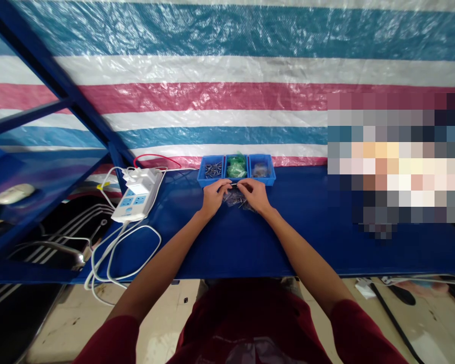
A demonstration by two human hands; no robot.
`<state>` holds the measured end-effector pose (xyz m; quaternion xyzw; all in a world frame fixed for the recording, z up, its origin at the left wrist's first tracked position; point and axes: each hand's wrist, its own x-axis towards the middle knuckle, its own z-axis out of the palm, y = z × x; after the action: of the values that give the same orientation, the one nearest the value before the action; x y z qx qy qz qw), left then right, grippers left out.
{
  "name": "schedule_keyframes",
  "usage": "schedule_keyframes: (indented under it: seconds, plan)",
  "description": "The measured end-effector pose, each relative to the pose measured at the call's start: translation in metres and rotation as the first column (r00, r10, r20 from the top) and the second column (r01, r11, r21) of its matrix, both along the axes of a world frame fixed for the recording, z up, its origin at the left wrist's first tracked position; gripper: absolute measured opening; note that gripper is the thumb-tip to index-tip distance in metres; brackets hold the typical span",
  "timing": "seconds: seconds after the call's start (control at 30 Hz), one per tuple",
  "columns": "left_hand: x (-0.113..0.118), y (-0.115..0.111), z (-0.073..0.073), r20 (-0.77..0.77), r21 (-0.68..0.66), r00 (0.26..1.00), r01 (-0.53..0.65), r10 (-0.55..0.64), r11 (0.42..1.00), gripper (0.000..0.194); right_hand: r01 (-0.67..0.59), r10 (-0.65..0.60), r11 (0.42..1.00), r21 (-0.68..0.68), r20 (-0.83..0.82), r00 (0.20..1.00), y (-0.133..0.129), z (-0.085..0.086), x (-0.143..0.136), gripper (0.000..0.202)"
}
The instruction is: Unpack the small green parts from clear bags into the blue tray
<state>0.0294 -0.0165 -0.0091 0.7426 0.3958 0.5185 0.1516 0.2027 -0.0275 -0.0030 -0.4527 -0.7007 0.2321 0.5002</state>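
Just in front of a row of blue bins, my left hand [214, 196] and my right hand [256, 194] face each other with fingertips pinched. Between them spans a small, thin metal piece [234, 185], held at its two ends. Beneath the hands, clear plastic with small metal parts [241, 202] lies on the blue table [235, 242]. The left bin [213, 170] holds dark metal pins or screws. Green plastic bagging [236, 166] fills the middle bin, and small parts in clear plastic [261, 170] lie in the right one.
At the left, a white power strip [137, 199] carries plugs, with white cables [127, 253] looping over the table edge. A blue metal frame [87, 121] rises at the left. The far right is pixelated. A striped sheet [212, 96] hangs behind.
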Motion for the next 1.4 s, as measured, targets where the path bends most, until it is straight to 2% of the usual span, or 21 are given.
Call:
schedule_keyframes:
  seconds: [0.3,0.5,0.73,1.03,1.27,1.4]
  plan:
    - [-0.002,0.000,0.003,0.019,-0.125,0.998,0.069,-0.067,0.990,0.025,-0.082,0.082,0.996,0.022,-0.013,0.997,0.000,0.000,0.000,0.025]
    - [-0.001,-0.003,0.007,0.063,-0.132,0.998,0.028,-0.020,0.991,0.025,-0.026,0.023,0.999,-0.028,-0.106,0.994,0.000,-0.001,0.000,0.028]
    - [0.001,-0.002,0.006,0.192,-0.135,0.981,0.039,-0.012,0.990,0.027,-0.028,0.027,0.999,-0.025,-0.035,0.999,0.000,-0.001,-0.001,0.033]
    - [0.005,-0.008,0.007,0.238,-0.172,0.970,0.097,-0.054,0.980,0.028,-0.030,0.032,0.999,-0.043,0.051,0.998,0.002,-0.006,-0.001,0.036]
    - [0.004,-0.009,0.013,0.156,-0.080,0.988,-0.004,0.017,0.997,0.026,0.006,-0.005,1.000,-0.019,0.077,0.997,0.002,-0.005,-0.001,0.036]
    - [0.001,-0.012,0.014,0.107,0.027,0.986,-0.128,0.125,0.991,0.028,0.015,-0.015,1.000,-0.009,0.072,0.997,0.001,-0.003,-0.001,0.036]
